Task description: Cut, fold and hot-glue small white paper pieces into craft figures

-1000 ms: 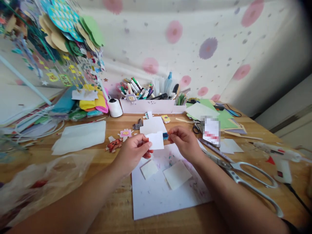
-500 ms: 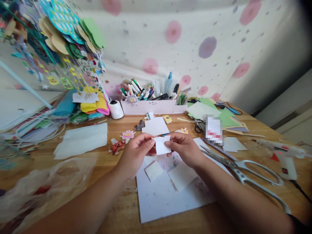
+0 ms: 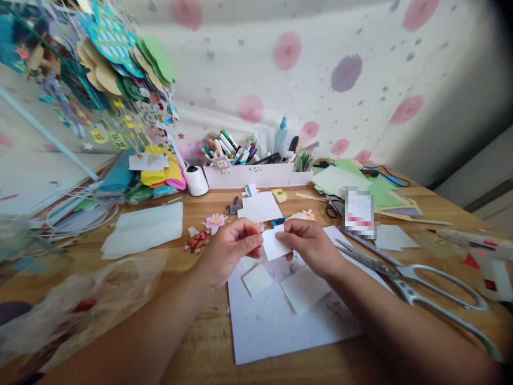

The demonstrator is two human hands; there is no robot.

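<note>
Between thumb and fingers, my right hand (image 3: 306, 240) holds a small white paper square (image 3: 276, 244) above the desk, slightly tilted. My left hand (image 3: 236, 247) is pinched closed right at the square's left edge; whether anything is between its fingertips is hidden. Under both hands lies a white board (image 3: 272, 337) with faint colored marks. On it rest a small pale square piece (image 3: 257, 279) and a larger one (image 3: 304, 290). A white sheet (image 3: 261, 207) lies just beyond my fingers, with a blue item (image 3: 278, 221) at its near edge.
Large scissors (image 3: 401, 272) and a hot glue gun (image 3: 476, 246) lie on the right. Small paper figures, such as an orange one (image 3: 197, 240), sit beyond my left hand. A pen box (image 3: 252, 175) stands behind. White sheets (image 3: 144, 230) and a clear plastic bag (image 3: 100, 294) are left.
The paper square has tilted and shifted slightly right in my right hand. My left thumb, which lay on its face, is now at its edge. The whole view has shifted a little.
</note>
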